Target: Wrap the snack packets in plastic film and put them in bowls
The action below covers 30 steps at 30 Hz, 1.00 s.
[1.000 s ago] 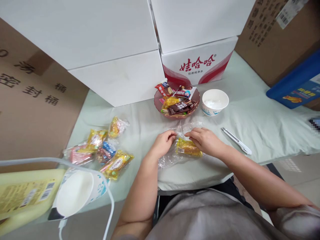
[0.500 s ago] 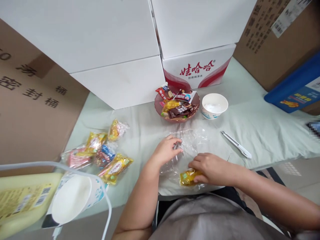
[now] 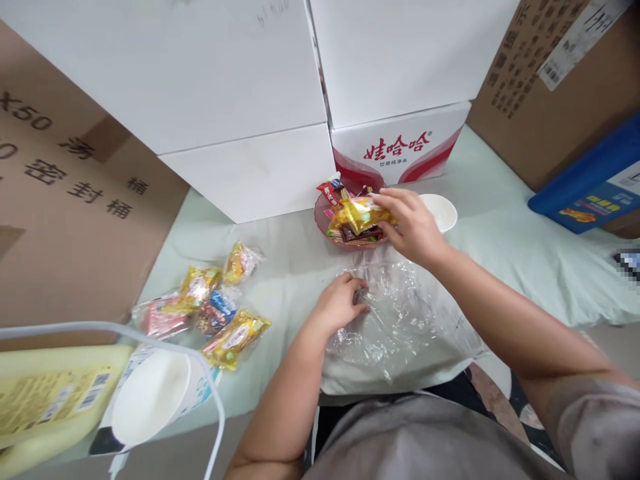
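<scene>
My right hand (image 3: 415, 223) is closed on one end of a yellow snack packet (image 3: 363, 213), held over the pink glass bowl (image 3: 323, 220). Beneath the packet the bowl holds several wrapped snacks, among them a red packet (image 3: 330, 189). My left hand (image 3: 343, 303) rests at the left side of a crumpled clear plastic sheet or bag (image 3: 395, 327). Its fingers are curled with a gap to the thumb, and the film shows in that gap. Partly behind my right hand stands a white paper cup (image 3: 441, 212).
Several wrapped snacks (image 3: 235, 339) lie on the green cloth (image 3: 285, 267) at left. Another paper cup (image 3: 150, 393), a pale yellow bottle (image 3: 55, 393) and a white cable (image 3: 215, 393) are at lower left. White boxes (image 3: 250, 180) and brown cartons (image 3: 560, 120) stand behind; a blue container (image 3: 590, 180) is at right.
My right hand has lifted the yellow snack packet off the plastic and carried it forward to the bowl. My left hand has stayed about where it was. My right arm now covers the white utility knife.
</scene>
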### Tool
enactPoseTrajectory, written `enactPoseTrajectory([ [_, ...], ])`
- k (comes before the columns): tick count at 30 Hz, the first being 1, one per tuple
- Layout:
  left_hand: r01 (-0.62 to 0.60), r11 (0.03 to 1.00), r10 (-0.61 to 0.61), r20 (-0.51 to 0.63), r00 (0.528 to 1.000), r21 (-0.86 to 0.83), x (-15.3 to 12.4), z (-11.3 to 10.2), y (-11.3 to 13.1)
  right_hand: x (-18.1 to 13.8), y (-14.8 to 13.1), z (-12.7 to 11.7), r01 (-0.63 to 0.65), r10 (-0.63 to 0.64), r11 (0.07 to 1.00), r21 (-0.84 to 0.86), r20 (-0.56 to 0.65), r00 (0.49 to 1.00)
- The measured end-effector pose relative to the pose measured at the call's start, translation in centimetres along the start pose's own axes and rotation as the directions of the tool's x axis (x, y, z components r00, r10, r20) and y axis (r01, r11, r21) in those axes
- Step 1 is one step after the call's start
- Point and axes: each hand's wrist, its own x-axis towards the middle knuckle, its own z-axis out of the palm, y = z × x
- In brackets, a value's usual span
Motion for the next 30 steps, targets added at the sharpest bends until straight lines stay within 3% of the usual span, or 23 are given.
enactPoseTrajectory([
  [3,0.003,1.0,-0.003,0.007,1.0,0.009,0.1,-0.1,0.1,-0.7,-0.1,2.4,0.085,-0.083,0.996,-0.012,0.121,0.989],
  [5,-0.006,1.0,0.006,0.01,1.0,0.024,0.1,0.0,0.1,-3.3,-0.8,3.7,0.156,-0.155,0.988,0.012,0.206,0.966],
  [8,-0.015,0.999,0.015,-0.001,1.0,0.049,0.0,0.2,0.2,-8.5,-1.6,4.7,0.22,-0.22,0.974,0.046,0.393,0.893],
  [12,0.005,0.999,-0.003,-0.039,0.999,0.054,-0.4,-0.1,0.4,-13.4,-0.6,4.3,0.065,0.026,0.98,-0.187,0.447,0.894],
  [16,0.141,0.959,-0.1,-0.172,0.98,0.246,-0.3,-1.1,-0.7,-14.7,0.7,3.3,-0.039,0.22,0.922,-0.384,0.441,0.87],
  [19,0.368,0.888,-0.271,-0.331,0.904,0.278,-0.4,-2.1,-1.9,-14.4,0.8,3.0,-0.06,0.251,0.921,-0.384,0.469,0.847],
  [21,0.454,0.859,-0.312,-0.46,0.831,0.236,-1.0,-2.7,-2.2,-14.0,0.7,2.5,-0.095,0.265,0.93,-0.355,0.469,0.843],
  [23,0.379,0.909,-0.233,-0.538,0.81,0.177,-2.3,-3.3,-1.8,-13.6,0.5,1.3,-0.132,0.252,0.948,-0.289,0.431,0.866],
  [25,0.155,0.983,-0.084,-0.504,0.86,0.102,-4.4,-3.9,-0.9,-13.6,0.3,-0.6,-0.142,0.195,0.976,-0.167,0.363,0.911],
  [28,-0.159,0.985,0.14,-0.24,0.961,-0.062,-8.0,-4.2,0.2,-14.7,-0.1,-4.0,-0.061,0.032,0.995,0.084,0.314,0.949],
  [30,-0.201,0.974,0.198,-0.04,0.979,-0.107,-10.1,-3.7,0.4,-16.3,-0.4,-5.7,0.002,-0.082,0.979,0.202,0.385,0.919],
])
